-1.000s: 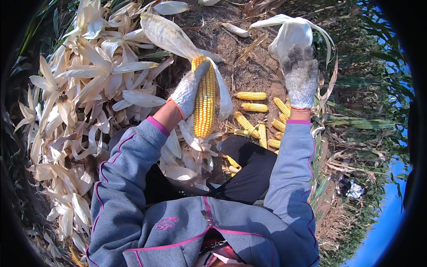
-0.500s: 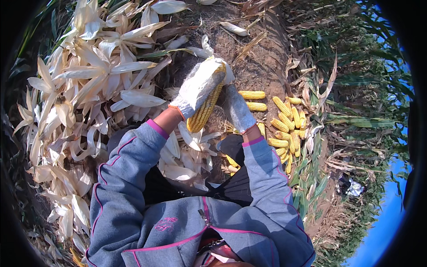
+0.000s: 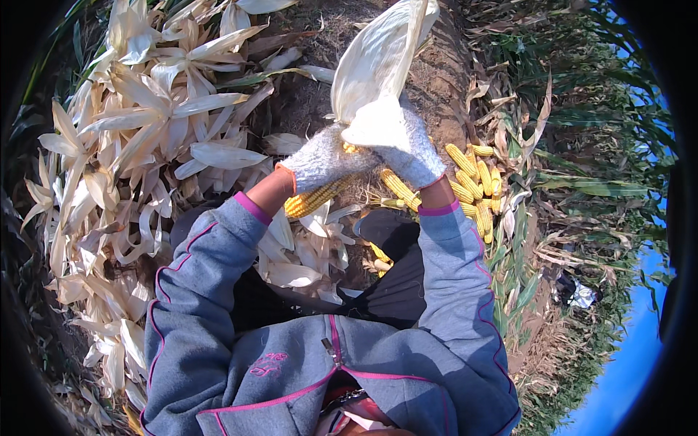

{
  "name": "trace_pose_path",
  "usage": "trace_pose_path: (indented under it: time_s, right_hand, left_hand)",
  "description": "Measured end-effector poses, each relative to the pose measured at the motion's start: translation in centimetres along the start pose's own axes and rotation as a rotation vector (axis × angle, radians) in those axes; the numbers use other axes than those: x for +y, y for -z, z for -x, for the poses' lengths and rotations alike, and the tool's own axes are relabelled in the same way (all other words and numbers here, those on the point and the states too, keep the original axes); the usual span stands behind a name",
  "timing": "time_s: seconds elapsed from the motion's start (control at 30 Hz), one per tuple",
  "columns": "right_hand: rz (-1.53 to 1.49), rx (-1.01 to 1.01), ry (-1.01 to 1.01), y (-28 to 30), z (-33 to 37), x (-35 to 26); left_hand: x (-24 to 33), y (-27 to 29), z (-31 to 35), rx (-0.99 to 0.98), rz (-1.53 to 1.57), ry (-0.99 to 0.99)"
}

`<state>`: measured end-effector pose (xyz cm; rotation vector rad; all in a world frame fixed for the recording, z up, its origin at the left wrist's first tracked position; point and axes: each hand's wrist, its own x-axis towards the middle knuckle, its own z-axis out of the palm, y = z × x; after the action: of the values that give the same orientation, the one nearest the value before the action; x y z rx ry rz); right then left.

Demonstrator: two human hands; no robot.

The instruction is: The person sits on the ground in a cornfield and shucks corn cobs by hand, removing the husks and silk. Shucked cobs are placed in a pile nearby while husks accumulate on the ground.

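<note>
My left hand (image 3: 318, 158), in a white knit glove with an orange cuff, is wrapped round a yellow ear of corn (image 3: 316, 198). The ear's lower end sticks out below the palm, and a few kernels show above the fingers. My right hand (image 3: 416, 150), gloved alike, is closed on the pale dry husk (image 3: 374, 76) at the ear's upper end. Large husk leaves stand out beyond both hands, and a brightly lit part lies between them. The right fingertips are mostly hidden by the husk.
Peeled, dry husks (image 3: 156, 116) are heaped on the left. Bare yellow ears (image 3: 472, 178) lie piled on the right, beside and behind my right wrist. More husks (image 3: 291, 272) and some ears (image 3: 380, 258) lie by my legs. Corn plants (image 3: 589, 145) line the right side.
My right hand has come up and round the husk's end, moving right. The husk leaves now spread away from the ear, and the ear has tilted and sits lower left.
</note>
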<state>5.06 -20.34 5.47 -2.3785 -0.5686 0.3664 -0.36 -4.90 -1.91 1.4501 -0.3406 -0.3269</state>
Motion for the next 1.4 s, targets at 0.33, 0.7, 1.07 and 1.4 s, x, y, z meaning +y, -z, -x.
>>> trace_pose_path:
  time_s: [0.33, 0.7, 1.07, 1.4]
  right_hand:
    - [-1.443, 0.45, -0.052, -2.8, -1.0, 5.0]
    - [-1.576, 0.49, 0.229, -5.0, -0.9, 10.8]
    - [0.336, 0.121, -0.327, -12.5, -1.6, 14.3]
    - [0.534, 0.125, -0.329, -14.2, -1.8, 16.8]
  left_hand:
    - [0.0, -2.2, 0.1, 0.041, 0.391, 0.017]
    - [-0.2, -4.3, 1.2, 0.177, 0.785, 0.156]
    - [-3.7, -5.1, 0.7, 0.275, 1.388, 0.605]
    - [-4.3, -7.0, 1.9, 0.256, 1.151, 0.698]
